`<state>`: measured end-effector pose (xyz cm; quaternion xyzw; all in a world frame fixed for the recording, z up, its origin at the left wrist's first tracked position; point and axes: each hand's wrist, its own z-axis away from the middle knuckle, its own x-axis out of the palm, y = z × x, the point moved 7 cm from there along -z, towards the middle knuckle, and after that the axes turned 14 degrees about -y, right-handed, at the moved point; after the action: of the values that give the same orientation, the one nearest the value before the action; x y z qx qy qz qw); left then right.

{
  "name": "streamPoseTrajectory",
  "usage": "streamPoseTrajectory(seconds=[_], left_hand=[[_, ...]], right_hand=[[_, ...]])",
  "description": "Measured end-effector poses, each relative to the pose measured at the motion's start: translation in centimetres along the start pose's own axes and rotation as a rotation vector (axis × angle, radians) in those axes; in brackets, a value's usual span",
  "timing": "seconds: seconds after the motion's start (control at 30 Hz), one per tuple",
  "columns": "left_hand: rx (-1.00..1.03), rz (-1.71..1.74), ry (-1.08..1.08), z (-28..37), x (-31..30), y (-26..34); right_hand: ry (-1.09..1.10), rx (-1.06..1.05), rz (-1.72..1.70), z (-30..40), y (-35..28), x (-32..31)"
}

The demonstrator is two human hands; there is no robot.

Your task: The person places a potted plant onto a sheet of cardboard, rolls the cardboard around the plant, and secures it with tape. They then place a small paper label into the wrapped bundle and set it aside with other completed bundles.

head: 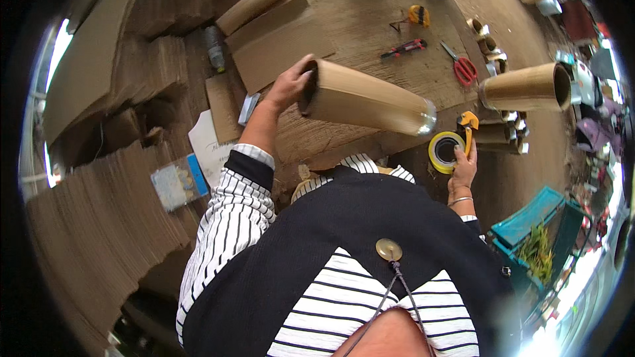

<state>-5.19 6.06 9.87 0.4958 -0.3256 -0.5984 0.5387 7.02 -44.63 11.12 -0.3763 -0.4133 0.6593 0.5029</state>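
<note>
My left hand (290, 84) grips the open near end of a rolled cardboard tube (367, 96), fingers over the rim. The tube lies slantwise above the wooden tabletop (357, 15); clear tape glints around its right end. At the right, my right hand (464, 168) holds a yellow-orange tape dispenser (468, 131) by its handle. A roll of tape (436, 146) with a yellow rim sits on the dispenser, beside my fingers. A second cardboard tube (526, 88) is just beyond the dispenser, its open end facing right.
Red-handled scissors (465, 70), a red-and-black utility knife (404, 48) and a yellow tape measure (419, 16) lie on the tabletop. Stacked cardboard sheets (99, 218) fill the left. A plastic bottle (214, 48) lies by cardboard pieces. A teal crate (528, 215) stands at lower right.
</note>
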Motion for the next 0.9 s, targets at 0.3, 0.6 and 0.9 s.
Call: streamPoseTrajectory(seconds=[0.3,0.6,0.9], left_hand=[[0.277,-0.281,-0.128,0.4,11.9,19.9],[0.356,-0.745,0.157,-1.7,17.1,27.2],[0.298,-0.953,0.403,2.9,16.5,29.1]], right_hand=[[-0.029,-0.09,-0.182,-2.6,-2.4,-3.0],[-0.155,-0.139,-0.275,-4.0,-2.5,-4.5],[-0.31,-0.204,-0.279,-5.4,-3.9,-4.9]])
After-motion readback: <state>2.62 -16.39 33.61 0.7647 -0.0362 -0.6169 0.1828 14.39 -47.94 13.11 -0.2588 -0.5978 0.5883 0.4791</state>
